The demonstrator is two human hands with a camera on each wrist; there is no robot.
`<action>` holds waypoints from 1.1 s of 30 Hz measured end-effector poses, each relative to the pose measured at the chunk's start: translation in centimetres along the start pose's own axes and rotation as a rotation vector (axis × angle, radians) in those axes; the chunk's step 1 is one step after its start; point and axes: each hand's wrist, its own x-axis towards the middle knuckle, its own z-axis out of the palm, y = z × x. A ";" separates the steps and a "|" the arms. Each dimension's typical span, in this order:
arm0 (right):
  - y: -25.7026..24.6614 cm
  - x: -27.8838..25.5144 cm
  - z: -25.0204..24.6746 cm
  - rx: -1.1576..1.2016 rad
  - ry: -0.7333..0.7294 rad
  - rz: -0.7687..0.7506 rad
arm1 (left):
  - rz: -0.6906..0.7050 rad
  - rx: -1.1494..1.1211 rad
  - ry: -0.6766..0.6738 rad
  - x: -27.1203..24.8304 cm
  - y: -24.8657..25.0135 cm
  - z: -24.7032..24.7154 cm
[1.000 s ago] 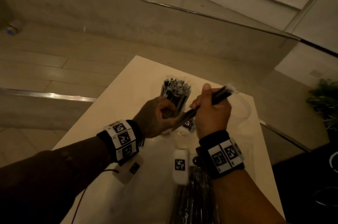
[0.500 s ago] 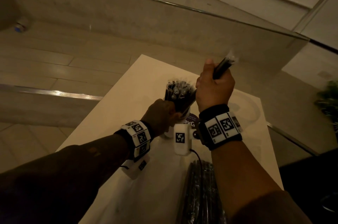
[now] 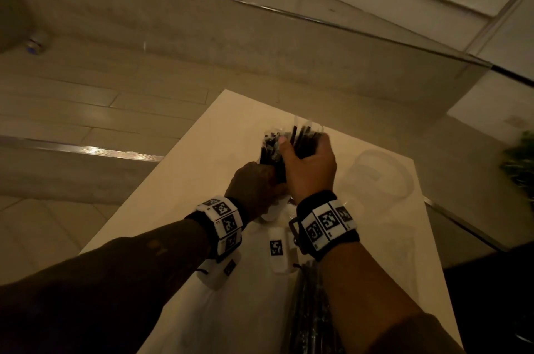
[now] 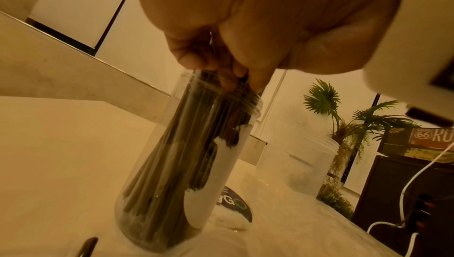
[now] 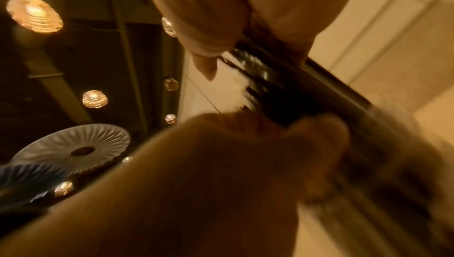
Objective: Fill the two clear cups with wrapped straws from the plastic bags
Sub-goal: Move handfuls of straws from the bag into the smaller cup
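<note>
A tall clear cup [image 4: 221, 166] stands on the white table [image 3: 202, 180], packed with dark wrapped straws [image 4: 172, 154]. My left hand [image 3: 254, 186] is curled round its lower part. My right hand [image 3: 309, 168] grips a bundle of wrapped straws [image 3: 303, 137] upright, with their lower ends inside the cup's mouth. In the left wrist view the right hand [image 4: 233, 47] sits directly over the rim. The right wrist view is blurred and shows the straws [image 5: 282, 90] between my fingers. A second clear cup [image 3: 378, 177] [image 4: 294, 156] stands to the right, looking empty.
A plastic bag of dark straws [image 3: 312, 310] lies near the table's front edge under my right forearm. Another clear bag with a dark label [image 4: 233, 203] lies behind the filled cup. A plant [image 4: 343, 125] and a dark cabinet [image 4: 405, 193] stand beyond the table's right side.
My right hand lifted the bundle of straws, turned it upright and brought it down onto the cup's mouth. The left hand stayed at the cup.
</note>
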 end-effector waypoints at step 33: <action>12.7 -8.5 4.7 -0.768 -0.898 0.435 | -0.707 -0.121 -0.599 -8.6 -8.4 0.7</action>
